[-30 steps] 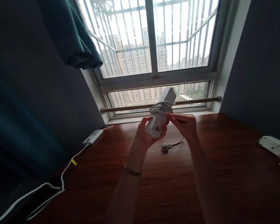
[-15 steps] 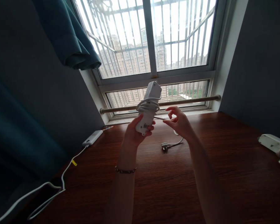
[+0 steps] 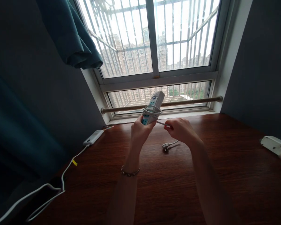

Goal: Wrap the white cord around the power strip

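Note:
My left hand (image 3: 141,129) is closed round the lower end of a white power strip (image 3: 157,99), held tilted above the table. Its socket face, with blue-green parts, shows toward me. Several turns of white cord (image 3: 152,111) wrap the strip's middle. From there the cord runs right into my right hand (image 3: 181,129), whose fingers are pinched on it. Below the hands, the cord's plug (image 3: 165,147) lies on the table. Part of the cord between plug and right hand is hidden behind that hand.
On the brown wooden table (image 3: 161,187), a white power strip with a cable (image 3: 93,137) lies at the left. Another white strip (image 3: 275,145) with wound cord sits at the right edge. Behind stand a barred window (image 3: 155,47), a horizontal rail (image 3: 192,101) and a blue curtain (image 3: 72,40).
My left hand has turned the power strip, so its socket face now shows instead of its labelled back. My right hand has lowered slightly, with its fingers curled in closer on the cord.

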{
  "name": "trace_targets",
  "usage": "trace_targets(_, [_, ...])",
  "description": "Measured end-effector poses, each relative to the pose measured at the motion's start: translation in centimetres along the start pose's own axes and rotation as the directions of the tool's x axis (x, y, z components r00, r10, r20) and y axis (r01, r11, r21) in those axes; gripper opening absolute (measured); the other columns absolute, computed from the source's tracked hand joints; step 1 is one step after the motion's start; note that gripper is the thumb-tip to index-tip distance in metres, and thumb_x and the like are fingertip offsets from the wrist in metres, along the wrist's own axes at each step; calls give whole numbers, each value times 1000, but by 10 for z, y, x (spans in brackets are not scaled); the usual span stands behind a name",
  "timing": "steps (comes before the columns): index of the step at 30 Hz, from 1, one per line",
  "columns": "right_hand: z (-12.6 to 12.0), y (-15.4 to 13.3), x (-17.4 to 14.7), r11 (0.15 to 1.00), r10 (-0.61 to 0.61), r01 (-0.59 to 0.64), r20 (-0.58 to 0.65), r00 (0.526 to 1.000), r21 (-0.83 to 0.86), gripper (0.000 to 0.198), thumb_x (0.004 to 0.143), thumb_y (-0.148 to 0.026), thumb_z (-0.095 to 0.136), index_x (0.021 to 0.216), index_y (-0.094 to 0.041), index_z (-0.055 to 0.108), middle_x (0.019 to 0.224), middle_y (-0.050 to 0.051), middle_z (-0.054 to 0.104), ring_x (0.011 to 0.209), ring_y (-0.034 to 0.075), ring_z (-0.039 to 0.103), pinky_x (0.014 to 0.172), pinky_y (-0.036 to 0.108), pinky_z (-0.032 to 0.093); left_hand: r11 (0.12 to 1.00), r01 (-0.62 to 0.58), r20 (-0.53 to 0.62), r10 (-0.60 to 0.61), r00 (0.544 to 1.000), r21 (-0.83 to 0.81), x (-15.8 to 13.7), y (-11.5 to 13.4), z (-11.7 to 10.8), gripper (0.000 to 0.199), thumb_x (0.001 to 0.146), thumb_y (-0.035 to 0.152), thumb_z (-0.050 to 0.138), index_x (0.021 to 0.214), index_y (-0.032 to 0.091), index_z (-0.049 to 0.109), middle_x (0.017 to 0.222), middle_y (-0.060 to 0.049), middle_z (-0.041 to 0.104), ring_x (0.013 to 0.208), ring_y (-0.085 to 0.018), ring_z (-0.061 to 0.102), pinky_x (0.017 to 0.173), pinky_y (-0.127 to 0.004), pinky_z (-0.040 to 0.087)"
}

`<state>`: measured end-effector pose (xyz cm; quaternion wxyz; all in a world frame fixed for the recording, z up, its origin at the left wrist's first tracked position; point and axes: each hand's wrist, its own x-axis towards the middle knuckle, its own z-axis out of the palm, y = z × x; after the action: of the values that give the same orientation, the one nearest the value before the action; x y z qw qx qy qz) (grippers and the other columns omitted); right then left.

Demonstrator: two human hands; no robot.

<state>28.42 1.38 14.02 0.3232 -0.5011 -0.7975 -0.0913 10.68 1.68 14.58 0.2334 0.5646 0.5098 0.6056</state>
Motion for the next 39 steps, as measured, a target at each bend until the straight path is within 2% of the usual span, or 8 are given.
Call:
trace_targets(3, [1,-6,0,999,-35,36,27,999,-34,6,76,-25,61,78,-21,65,67,4,61,63,17,56,54,25,29,932,-120,-22,135,991,342,-9,3,7,40,56,33,75,93,23,61,80,-7,61,84,-28,57,68,-29,40])
trace_targets(6, [6,-5,-1,994,-47,35,111,993,107,7,70,-15,62,77,-18,62,67,3,62,63,17,57,53,24,33,822,-184,15,210,978,539,-13,4,10,54,59,30,72,110,22,55,95,-11,60,91,-32,55,78,-36,40])
trace_targets(11, [9,3,0,820,95,-237,285,954,521,13,83,-27,55,84,-15,52,55,0,57,42,12,54,38,19,37,832,-286,2,324,946,475,-10,1,12,64,59,22,71,120,21,50,102,-11,58,97,-32,54,83,-37,40])
trace_targets(14, [7,10,1,745,193,-278,202,960,607,28,81,-31,61,100,-15,47,63,-1,59,34,10,50,33,18,36,864,-329,0,356,935,381,-9,3,14,61,60,20,70,118,23,52,103,-9,58,100,-30,53,83,-35,41])
trace_targets(22, [11,20,4,939,119,-59,-158,980,339,34,73,-42,70,92,-15,62,58,0,57,43,12,53,48,22,39,879,-373,33,381,924,297,-13,13,13,58,61,20,71,116,24,53,105,-9,58,103,-29,52,83,-32,43])
trace_targets(28, [11,17,3,933,34,69,-275,961,353,24,85,-35,55,91,-15,65,59,1,59,54,13,57,56,21,39,833,-401,86,399,913,381,-8,12,3,61,63,24,71,120,24,50,108,-8,58,103,-28,52,85,-32,43])
trace_targets(35, [14,6,6,858,237,-54,-302,923,510,43,93,-42,39,67,-14,58,48,1,52,41,10,51,48,19,34,750,-495,157,479,864,438,-3,7,-7,67,65,27,69,127,23,46,111,-8,57,104,-28,52,92,-35,39])
trace_targets(39, [12,3,7,813,332,-110,-299,895,572,45,93,-44,36,68,-13,57,47,1,52,35,8,46,42,18,32,656,-511,194,495,847,556,-1,5,-6,67,67,29,66,130,21,42,112,-8,57,102,-27,53,89,-35,41])
